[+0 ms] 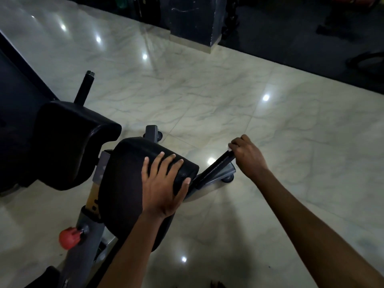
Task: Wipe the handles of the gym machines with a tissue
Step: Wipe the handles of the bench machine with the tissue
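A gym machine with black pads stands at the lower left. My left hand rests flat, fingers spread, on the machine's black seat pad. To the right of the pad a black handle sticks out and upward. My right hand grips the top end of this handle with a white tissue, of which only a small edge shows under the fingers. A second black handle rises behind the back pad at the left.
A red adjustment knob juts from the grey frame at the lower left. Glossy pale marble floor spreads around the machine. A dark pillar and a black mat with other equipment lie at the back.
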Demonstrator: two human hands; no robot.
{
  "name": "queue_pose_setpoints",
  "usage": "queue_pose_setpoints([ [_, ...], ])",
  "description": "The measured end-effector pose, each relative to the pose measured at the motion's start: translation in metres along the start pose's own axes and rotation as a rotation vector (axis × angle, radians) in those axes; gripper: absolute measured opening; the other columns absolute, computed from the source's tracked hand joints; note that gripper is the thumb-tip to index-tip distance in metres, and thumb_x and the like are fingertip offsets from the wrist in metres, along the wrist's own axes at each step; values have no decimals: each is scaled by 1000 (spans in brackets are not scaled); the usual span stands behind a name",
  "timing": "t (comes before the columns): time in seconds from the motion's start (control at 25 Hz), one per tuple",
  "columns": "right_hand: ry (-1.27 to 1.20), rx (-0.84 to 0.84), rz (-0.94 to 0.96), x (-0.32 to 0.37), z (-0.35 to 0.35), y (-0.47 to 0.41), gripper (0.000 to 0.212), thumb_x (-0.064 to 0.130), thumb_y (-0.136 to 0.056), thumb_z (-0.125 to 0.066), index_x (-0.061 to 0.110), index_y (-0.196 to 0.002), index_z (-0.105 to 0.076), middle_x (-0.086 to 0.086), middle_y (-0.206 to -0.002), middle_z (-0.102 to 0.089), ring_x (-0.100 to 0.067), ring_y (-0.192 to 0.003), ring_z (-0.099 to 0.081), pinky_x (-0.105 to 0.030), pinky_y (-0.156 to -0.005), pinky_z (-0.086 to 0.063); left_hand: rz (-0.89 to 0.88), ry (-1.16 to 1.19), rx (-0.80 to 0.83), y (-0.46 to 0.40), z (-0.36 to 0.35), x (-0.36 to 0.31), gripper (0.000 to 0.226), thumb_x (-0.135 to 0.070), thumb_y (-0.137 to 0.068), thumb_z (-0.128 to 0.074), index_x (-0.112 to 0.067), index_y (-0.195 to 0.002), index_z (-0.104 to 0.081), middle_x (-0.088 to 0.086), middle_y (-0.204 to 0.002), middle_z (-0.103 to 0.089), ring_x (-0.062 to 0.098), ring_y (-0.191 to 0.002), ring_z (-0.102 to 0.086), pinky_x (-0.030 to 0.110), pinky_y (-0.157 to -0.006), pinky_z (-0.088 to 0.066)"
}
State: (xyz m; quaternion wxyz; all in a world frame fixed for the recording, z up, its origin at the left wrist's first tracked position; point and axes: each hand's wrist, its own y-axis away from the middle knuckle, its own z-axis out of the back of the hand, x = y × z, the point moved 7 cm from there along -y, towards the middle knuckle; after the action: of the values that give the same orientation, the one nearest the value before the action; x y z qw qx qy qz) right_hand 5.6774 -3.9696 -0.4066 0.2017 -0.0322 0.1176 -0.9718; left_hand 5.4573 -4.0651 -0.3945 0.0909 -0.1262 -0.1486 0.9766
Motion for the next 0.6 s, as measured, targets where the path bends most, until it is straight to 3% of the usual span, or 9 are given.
queue_pose_setpoints([
  [0.08,-90,-164,-190,-7,16,5,30,-15,-63,-57,0,-85,-70,-14,-85,-65,-34,-84,-55,-34,-63,-51,-25,13,15,0,-1,0,51,-51,-92,-34,-23,-125,-59,0,-134,-55,25,-136,-37,52,-116,-11],
  [0.2,-265,-389,-690,-24,23,33,29,-11,-73,-56,-2,-96,-71,-19,-91,-65,-38,-88,-55,-31,-74,-40,-150,16,88,0,-4,3,52,-51,-96,-27,-24,-130,-55,-2,-136,-53,24,-136,-38,53,-115,-10],
  [0.28,-352,-362,-887,-19,11,42,19,-8,-76,-52,-7,-86,-68,-25,-84,-62,-39,-81,-56,-31,-67,-32,-273,-7,146,-2,-6,4,56,-52,-98,-19,-24,-135,-50,-1,-137,-52,23,-135,-39,52,-115,-13],
  [0.4,-451,-316,-1010,-7,0,41,13,-6,-74,-50,-2,-62,-53,-27,-73,-59,-40,-69,-54,-26,-56,-15,-369,-16,166,-4,-8,7,56,-51,-98,-17,-23,-137,-47,0,-137,-52,24,-133,-41,51,-113,-18],
  [0.48,-485,-292,-1094,1,1,42,15,-4,-76,-50,2,-62,-50,-27,-77,-61,-38,-70,-52,-25,-58,-21,-370,-6,156,-4,-7,8,55,-51,-98,-19,-23,-137,-47,0,-137,-52,24,-132,-42,52,-112,-20],
  [0.6,-526,-220,-1190,31,-9,52,12,0,-79,-52,-5,-81,-62,-26,-88,-64,-40,-81,-59,-34,-65,-39,-376,-13,166,-3,-8,8,56,-51,-98,-19,-22,-135,-48,2,-135,-53,26,-131,-43,53,-111,-20],
])
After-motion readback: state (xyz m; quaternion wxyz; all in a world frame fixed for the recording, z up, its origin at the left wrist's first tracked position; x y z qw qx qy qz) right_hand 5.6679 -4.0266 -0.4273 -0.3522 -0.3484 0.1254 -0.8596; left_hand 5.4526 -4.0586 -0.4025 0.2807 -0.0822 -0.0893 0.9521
